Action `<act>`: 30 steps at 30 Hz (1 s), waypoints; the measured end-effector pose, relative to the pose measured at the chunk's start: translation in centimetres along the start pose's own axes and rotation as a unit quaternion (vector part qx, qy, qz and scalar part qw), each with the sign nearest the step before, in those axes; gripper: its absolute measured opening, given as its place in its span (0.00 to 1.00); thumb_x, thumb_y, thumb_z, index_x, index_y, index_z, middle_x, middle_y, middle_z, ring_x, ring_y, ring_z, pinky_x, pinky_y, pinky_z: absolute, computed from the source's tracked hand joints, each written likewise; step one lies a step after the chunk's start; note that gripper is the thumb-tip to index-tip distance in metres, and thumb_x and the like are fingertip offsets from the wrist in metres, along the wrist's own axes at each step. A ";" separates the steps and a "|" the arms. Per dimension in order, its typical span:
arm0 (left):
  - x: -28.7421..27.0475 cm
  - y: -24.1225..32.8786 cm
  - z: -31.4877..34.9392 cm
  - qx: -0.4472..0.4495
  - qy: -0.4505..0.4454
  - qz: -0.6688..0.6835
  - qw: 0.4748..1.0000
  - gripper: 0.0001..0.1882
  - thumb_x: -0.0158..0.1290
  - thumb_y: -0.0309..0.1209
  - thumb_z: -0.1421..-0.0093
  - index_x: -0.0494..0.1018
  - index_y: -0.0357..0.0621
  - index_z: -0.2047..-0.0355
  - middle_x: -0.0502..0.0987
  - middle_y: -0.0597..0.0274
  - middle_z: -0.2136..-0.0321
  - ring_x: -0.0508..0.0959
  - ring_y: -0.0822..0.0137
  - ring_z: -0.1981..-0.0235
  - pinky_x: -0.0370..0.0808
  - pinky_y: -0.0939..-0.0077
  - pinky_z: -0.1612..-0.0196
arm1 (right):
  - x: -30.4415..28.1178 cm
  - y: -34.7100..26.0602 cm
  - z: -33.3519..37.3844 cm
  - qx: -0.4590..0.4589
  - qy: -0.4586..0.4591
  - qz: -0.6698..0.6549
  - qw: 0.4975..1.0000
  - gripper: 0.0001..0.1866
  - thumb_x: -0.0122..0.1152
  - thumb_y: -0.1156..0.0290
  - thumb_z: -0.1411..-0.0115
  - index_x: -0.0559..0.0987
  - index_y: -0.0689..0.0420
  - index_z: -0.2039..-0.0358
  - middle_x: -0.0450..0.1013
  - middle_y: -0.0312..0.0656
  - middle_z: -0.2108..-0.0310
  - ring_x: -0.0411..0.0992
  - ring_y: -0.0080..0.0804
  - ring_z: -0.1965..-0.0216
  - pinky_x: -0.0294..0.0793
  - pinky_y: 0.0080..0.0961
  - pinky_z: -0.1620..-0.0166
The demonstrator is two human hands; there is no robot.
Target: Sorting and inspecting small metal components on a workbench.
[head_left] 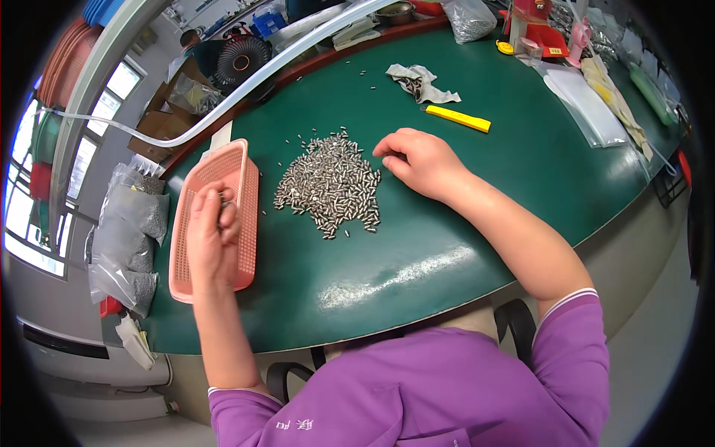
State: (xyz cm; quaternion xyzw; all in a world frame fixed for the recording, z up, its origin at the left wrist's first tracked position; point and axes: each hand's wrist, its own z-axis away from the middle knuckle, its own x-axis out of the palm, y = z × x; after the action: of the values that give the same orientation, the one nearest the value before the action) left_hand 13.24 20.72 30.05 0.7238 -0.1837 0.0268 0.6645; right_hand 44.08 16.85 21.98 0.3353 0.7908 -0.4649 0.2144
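Observation:
A heap of small silvery metal pins [328, 182] lies on the green table, with a few strays around its edges. Over the pink perforated plastic basket [248, 253], left of the heap, my left hand [211, 235] is raised with its fingers curled in. Bits of metal like the pins show between those fingers. My right hand [424, 160] is at the heap's right edge, its fingers bent and drawn together close to the outermost pins. Whatever lies between its fingertips is hidden or too small to make out.
A yellow utility knife [458, 118] and a crumpled white cloth [424, 83] with dark bits lie beyond my right hand. Clear bags of small parts [128, 238] stand left of the basket. Plastic bags [585, 104] lie at far right. A pale hose [223, 104] arches across the upper left.

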 end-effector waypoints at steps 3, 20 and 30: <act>-4.7 1.2 -0.4 0.017 0.060 -0.217 0.974 0.09 0.46 0.31 0.37 0.69 0.41 0.59 0.70 0.66 0.69 0.66 0.81 0.74 0.64 0.90 0.74 | -0.1 0.1 0.0 0.004 0.003 0.006 1.000 0.07 0.56 0.72 0.47 0.77 0.54 0.66 0.71 0.39 0.68 0.72 0.34 0.66 0.72 0.27 0.61; 4.1 -2.9 2.0 0.230 -0.146 -0.444 0.853 0.11 0.49 0.23 0.43 0.71 0.39 0.58 0.69 0.56 0.53 0.71 0.66 0.54 0.71 0.75 0.55 | -0.1 0.3 0.1 0.005 -0.062 0.021 0.998 0.07 0.59 0.71 0.48 0.77 0.52 0.67 0.71 0.37 0.67 0.71 0.34 0.64 0.71 0.28 0.59; 5.7 -9.0 4.3 -0.074 -0.228 -0.164 0.957 0.08 0.45 0.22 0.39 0.68 0.38 0.59 0.70 0.62 0.62 0.71 0.77 0.76 0.70 0.85 0.76 | 0.3 -0.1 0.5 -0.046 -0.078 0.111 0.990 0.07 0.61 0.72 0.51 0.77 0.53 0.70 0.70 0.38 0.69 0.69 0.38 0.63 0.70 0.32 0.59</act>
State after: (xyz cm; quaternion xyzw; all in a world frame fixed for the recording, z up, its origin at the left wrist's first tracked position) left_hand 20.36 15.67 22.55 0.6797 -0.2111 -0.2618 0.6519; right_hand 43.83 16.46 21.64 0.3731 0.7503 -0.4260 0.3413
